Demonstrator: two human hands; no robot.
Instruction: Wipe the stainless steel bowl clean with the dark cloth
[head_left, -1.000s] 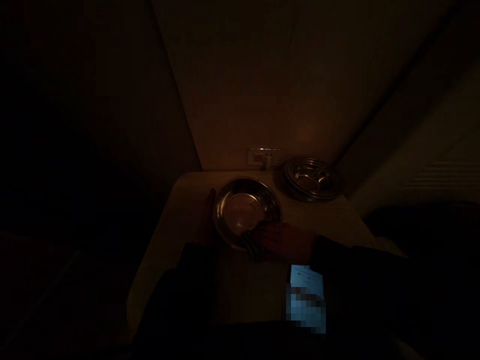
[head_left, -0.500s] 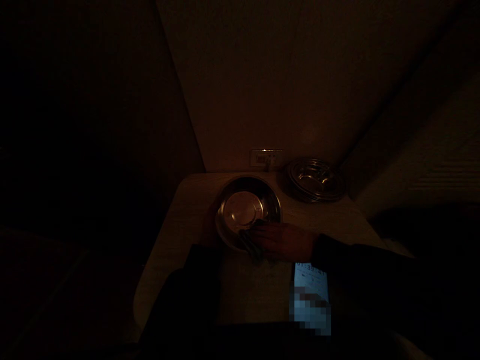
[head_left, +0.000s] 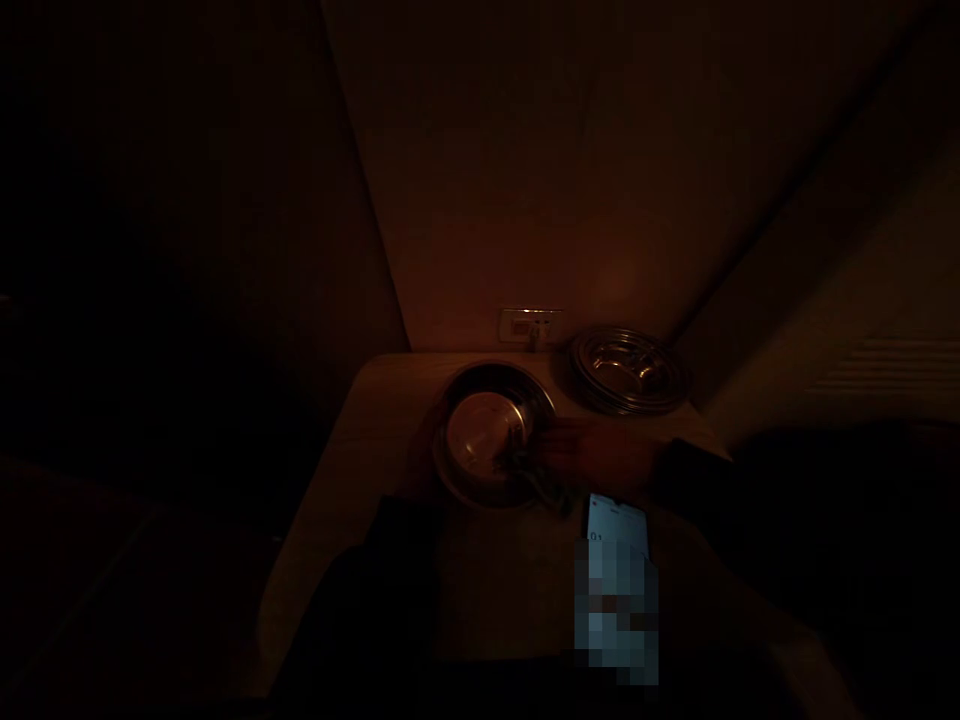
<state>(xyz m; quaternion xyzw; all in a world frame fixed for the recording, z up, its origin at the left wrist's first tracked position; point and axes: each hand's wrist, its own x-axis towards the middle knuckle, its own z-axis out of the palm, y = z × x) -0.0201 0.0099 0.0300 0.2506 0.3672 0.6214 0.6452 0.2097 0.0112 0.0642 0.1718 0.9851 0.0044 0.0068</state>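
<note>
A round steel bowl (head_left: 484,430) rests on the table in dim light. My left hand (head_left: 421,455) is at its left side, fingers along the rim; it is very dark there, but the hand appears to grip the bowl. Over the bowl's right rim reaches my right hand (head_left: 600,450), closed on a dark cloth (head_left: 551,485). Part of that cloth lies against the inner wall of the bowl and part hangs over the near rim. The right fingertips are blurred and shadowed.
A stack of steel plates (head_left: 628,370) stands at the table's back right corner. A wall socket (head_left: 531,325) with a plug sits just behind the table (head_left: 390,385). A lit phone (head_left: 619,525) lies near the front, below my right forearm.
My right hand has moved right and slightly up along the bowl's side, taking the cloth with it. More of the phone's top shows. My left hand stays at the bowl's left rim.
</note>
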